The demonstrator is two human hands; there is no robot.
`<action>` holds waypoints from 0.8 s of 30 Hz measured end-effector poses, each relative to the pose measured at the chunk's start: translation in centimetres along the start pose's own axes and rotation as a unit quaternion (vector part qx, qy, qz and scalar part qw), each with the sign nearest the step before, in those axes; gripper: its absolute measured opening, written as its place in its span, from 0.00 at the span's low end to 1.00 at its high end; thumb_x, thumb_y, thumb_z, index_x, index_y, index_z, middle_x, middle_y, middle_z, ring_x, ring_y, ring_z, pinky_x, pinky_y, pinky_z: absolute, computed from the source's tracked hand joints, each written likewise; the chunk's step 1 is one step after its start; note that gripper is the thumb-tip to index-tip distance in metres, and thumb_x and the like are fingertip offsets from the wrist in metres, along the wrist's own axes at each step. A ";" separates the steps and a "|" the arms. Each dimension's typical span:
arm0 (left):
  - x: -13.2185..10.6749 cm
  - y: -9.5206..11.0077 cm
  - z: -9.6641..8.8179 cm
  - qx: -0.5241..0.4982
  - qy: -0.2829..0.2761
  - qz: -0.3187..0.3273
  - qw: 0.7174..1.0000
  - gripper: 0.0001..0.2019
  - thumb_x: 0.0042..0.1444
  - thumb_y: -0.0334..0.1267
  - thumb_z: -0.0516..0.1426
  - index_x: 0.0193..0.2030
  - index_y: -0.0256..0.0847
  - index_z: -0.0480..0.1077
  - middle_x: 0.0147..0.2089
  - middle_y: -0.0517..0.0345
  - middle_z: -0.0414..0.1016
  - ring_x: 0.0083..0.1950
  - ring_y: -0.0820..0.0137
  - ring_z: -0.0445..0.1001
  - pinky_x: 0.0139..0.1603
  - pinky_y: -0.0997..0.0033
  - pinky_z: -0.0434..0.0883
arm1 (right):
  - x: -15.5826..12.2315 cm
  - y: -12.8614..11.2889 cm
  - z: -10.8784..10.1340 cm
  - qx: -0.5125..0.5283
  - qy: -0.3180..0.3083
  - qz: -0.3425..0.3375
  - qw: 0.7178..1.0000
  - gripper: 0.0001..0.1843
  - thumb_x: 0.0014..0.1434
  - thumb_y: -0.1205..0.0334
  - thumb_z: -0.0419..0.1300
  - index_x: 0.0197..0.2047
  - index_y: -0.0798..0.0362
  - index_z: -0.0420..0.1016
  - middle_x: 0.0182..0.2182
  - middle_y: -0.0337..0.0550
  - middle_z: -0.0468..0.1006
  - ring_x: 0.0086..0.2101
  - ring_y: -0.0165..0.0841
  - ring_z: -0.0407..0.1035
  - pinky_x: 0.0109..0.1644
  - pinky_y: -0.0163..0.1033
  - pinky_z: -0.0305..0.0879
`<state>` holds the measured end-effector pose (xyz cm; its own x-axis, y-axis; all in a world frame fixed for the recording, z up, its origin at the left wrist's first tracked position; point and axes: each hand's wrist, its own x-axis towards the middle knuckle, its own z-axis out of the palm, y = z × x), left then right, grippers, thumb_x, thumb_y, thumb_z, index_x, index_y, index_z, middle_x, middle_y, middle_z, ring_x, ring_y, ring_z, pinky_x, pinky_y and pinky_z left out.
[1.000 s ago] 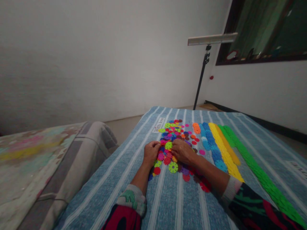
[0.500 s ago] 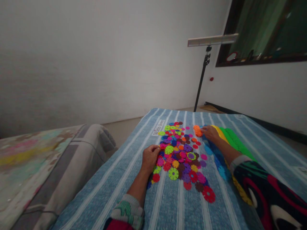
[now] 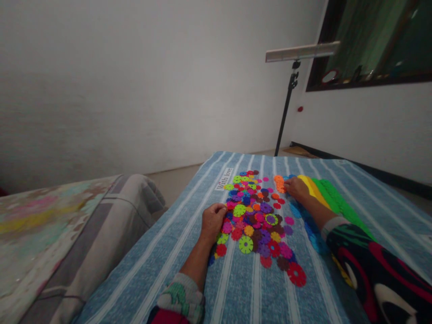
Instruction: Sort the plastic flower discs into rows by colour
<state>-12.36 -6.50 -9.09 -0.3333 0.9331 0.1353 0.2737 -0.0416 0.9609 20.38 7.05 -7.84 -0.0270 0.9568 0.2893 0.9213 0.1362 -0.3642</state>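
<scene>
Round orange plastic discs (image 3: 279, 183) lie just left of my right hand (image 3: 297, 188), its fingers apart or together I can't tell.

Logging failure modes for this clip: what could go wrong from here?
The right sleeve passes over the blue row and yellow row; if it dips, it might drag pieces out of line.
The right hand is where the orange group sits close to the blue row, so a nudge could mix colours.
Pieces in the mixed pile overlap; the left hand at its edge might shift several at once.
</scene>
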 end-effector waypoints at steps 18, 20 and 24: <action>0.2 -0.4 0.3 -0.038 0.013 -0.012 0.999 0.08 0.41 0.39 0.58 0.27 0.39 0.77 0.24 0.62 0.74 0.28 0.70 0.70 0.33 0.72 0.66 | -8.3 -13.0 0.0 -0.004 -0.162 -0.279 0.947 0.10 0.63 0.57 0.59 0.39 0.52 0.80 0.39 0.44 0.79 0.41 0.34 0.70 0.43 0.35 0.59; 0.3 -0.7 0.4 -0.045 0.017 -0.013 0.999 0.07 0.42 0.38 0.58 0.27 0.39 0.76 0.23 0.62 0.74 0.28 0.71 0.70 0.33 0.72 0.66 | -9.8 -13.8 0.1 -0.019 -0.172 -0.298 0.939 0.10 0.63 0.57 0.60 0.39 0.52 0.80 0.39 0.45 0.79 0.40 0.35 0.70 0.42 0.36 0.58; 0.5 -1.0 0.6 -0.078 0.026 -0.029 0.996 0.07 0.42 0.38 0.58 0.27 0.39 0.76 0.25 0.61 0.75 0.28 0.71 0.71 0.32 0.72 0.67 | -12.2 -14.3 -0.3 -0.059 -0.169 -0.306 0.935 0.11 0.64 0.59 0.58 0.36 0.54 0.80 0.37 0.47 0.77 0.39 0.35 0.70 0.41 0.37 0.58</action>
<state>-12.25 -5.81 -10.18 -0.3911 0.9162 0.0871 0.1101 -0.0473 0.9928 7.63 -6.62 -5.87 -0.6658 0.7383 0.1080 0.7291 0.6745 -0.1163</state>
